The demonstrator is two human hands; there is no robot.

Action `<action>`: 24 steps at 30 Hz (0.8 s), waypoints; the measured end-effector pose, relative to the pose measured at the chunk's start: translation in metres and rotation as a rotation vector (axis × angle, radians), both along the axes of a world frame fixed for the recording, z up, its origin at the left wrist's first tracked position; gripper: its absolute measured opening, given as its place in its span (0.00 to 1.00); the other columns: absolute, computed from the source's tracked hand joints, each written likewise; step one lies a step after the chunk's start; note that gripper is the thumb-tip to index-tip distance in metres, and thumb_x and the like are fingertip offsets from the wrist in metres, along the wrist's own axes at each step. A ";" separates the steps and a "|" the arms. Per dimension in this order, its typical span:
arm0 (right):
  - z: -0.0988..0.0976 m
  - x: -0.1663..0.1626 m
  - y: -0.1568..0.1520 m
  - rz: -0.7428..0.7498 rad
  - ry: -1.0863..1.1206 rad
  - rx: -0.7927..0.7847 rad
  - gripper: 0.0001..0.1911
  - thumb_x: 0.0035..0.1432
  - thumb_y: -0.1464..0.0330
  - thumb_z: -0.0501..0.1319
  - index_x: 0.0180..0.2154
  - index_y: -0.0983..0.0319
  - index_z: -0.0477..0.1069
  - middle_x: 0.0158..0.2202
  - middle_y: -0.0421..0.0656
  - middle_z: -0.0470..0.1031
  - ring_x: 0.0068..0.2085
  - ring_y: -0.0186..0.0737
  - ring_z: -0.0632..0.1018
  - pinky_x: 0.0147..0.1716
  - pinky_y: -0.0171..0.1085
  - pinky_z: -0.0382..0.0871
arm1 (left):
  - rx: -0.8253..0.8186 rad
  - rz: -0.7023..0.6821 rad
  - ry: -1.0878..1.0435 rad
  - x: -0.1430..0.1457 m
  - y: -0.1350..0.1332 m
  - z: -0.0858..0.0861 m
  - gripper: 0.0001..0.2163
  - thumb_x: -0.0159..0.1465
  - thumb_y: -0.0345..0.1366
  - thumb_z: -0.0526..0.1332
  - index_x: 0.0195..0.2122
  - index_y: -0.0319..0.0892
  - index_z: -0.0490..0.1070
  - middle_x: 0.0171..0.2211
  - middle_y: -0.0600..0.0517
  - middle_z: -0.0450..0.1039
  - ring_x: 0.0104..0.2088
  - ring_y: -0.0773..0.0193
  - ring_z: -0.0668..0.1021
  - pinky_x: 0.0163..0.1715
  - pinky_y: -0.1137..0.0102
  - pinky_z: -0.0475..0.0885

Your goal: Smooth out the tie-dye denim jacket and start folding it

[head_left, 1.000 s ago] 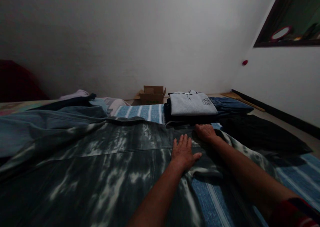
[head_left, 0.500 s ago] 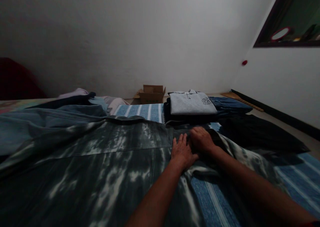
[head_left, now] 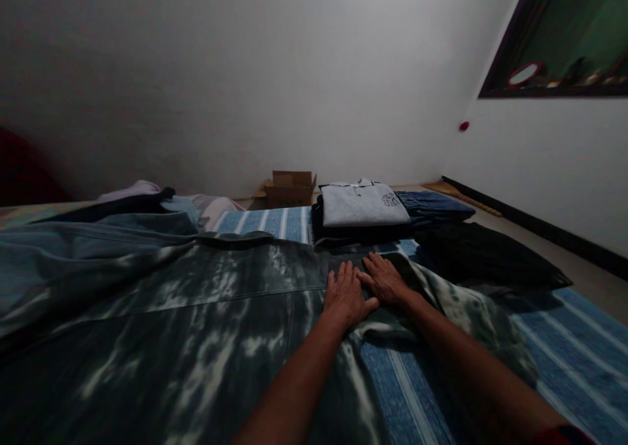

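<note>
Both hands flat on a tie-dyed dark garment spread over the blue striped sheet

Left hand palm down, fingers straight and slightly spread, gripping nothing; right hand just beside it to the right, likewise open and pressed on the cloth, thumb touching the left fingers, both forearms reaching far from the near edge. Likely to bunch or crease the fabric if pushed unevenly; close to the folded pile topped by a grey shirt just beyond, so liable to nudge it
</note>
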State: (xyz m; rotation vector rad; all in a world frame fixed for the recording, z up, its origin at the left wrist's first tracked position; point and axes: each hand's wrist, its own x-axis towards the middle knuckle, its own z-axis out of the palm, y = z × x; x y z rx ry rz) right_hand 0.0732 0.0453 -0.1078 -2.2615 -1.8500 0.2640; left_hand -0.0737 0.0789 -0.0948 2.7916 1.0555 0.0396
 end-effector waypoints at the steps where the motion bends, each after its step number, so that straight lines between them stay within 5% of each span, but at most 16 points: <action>1: 0.001 -0.001 0.001 -0.014 0.004 0.001 0.36 0.66 0.52 0.44 0.64 0.71 0.53 0.67 0.60 0.47 0.67 0.55 0.49 0.62 0.51 0.43 | -0.004 0.012 0.002 0.000 0.000 0.001 0.43 0.60 0.61 0.47 0.66 0.31 0.50 0.68 0.38 0.42 0.68 0.48 0.45 0.63 0.50 0.43; 5: 0.006 -0.008 -0.001 -0.015 0.030 0.019 0.34 0.67 0.53 0.43 0.64 0.68 0.52 0.68 0.57 0.46 0.68 0.53 0.48 0.63 0.52 0.43 | -0.010 0.031 0.024 0.000 -0.001 0.004 0.44 0.59 0.61 0.48 0.66 0.28 0.48 0.68 0.36 0.40 0.68 0.47 0.44 0.64 0.52 0.43; 10: 0.010 -0.015 -0.002 0.155 0.099 0.016 0.29 0.68 0.55 0.39 0.65 0.59 0.51 0.68 0.45 0.50 0.67 0.40 0.51 0.63 0.44 0.45 | -0.010 0.015 0.023 0.001 0.000 0.005 0.42 0.59 0.59 0.50 0.67 0.33 0.46 0.68 0.38 0.41 0.68 0.47 0.45 0.63 0.52 0.45; 19: 0.011 -0.010 0.010 0.076 0.080 0.009 0.31 0.68 0.55 0.40 0.64 0.66 0.53 0.67 0.54 0.49 0.68 0.48 0.49 0.63 0.50 0.43 | -0.004 0.019 0.029 -0.001 -0.002 0.008 0.43 0.59 0.60 0.49 0.66 0.29 0.49 0.68 0.35 0.43 0.68 0.47 0.45 0.63 0.52 0.44; 24: 0.007 -0.018 -0.007 0.101 0.088 -0.002 0.30 0.68 0.54 0.39 0.64 0.59 0.54 0.67 0.48 0.51 0.67 0.44 0.50 0.63 0.47 0.45 | -0.004 0.022 0.044 0.001 0.000 0.006 0.36 0.63 0.53 0.47 0.67 0.34 0.47 0.68 0.39 0.41 0.68 0.48 0.46 0.63 0.52 0.44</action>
